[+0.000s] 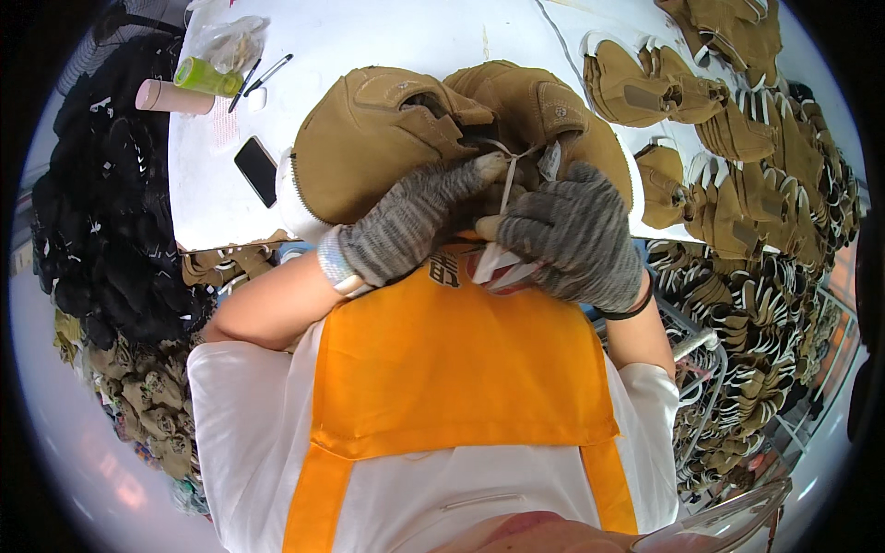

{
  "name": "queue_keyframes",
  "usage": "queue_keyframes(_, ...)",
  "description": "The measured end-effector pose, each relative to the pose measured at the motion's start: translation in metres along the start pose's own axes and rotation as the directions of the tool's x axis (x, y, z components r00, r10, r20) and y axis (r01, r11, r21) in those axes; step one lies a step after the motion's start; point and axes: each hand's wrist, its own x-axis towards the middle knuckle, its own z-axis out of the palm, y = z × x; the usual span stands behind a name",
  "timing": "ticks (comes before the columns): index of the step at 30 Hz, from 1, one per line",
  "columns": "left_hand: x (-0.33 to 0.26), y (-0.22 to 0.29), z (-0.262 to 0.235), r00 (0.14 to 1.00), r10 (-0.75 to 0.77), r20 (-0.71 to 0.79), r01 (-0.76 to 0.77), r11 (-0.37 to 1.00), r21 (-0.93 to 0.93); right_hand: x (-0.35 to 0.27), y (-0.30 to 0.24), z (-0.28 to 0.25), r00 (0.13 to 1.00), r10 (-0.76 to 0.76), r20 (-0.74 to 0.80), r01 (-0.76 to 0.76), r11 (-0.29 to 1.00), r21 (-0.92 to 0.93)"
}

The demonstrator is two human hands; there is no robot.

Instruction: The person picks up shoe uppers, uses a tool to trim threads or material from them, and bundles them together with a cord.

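Two bundles of tan shoe uppers lie at the table's near edge, one bundle on the left (346, 138) and one on the right (599, 143). Between them runs a thin white ribbon (508, 189), looped at the top near the uppers' openings. My left hand (401, 221), in a grey striped glove with bare fingertips, pinches the ribbon near that loop. Lower down, my right hand (581, 235), gloved alike, closes on the hanging length of the same ribbon. A small white label (550, 161) shows beside my right fingers. Part of the ribbon is hidden behind the fingers.
On the white table (369, 37) lie a phone (256, 171), a pink bottle (173, 97), a green bottle (207, 77) and pens (269, 74). More tan uppers (636, 88) are stacked at right. Black piles (111, 203) stand left; further piles (747, 341) sit below right.
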Motion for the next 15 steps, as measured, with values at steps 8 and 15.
queue_keyframes(8, 0.013, -0.042, -0.002, 0.991, 0.131, 0.035, -0.122, 0.972, -0.201, -0.013, -0.005, 0.003, 0.986, -0.093, 0.141, 0.106, 0.99, -0.088)
queue_keyframes(15, 0.024, -0.087, -0.002, 0.693, 0.718, -0.064, -0.433, 0.485, 0.76, -0.037, 0.036, -0.006, 0.977, -0.186, 0.108, 0.177, 0.98, 0.088)
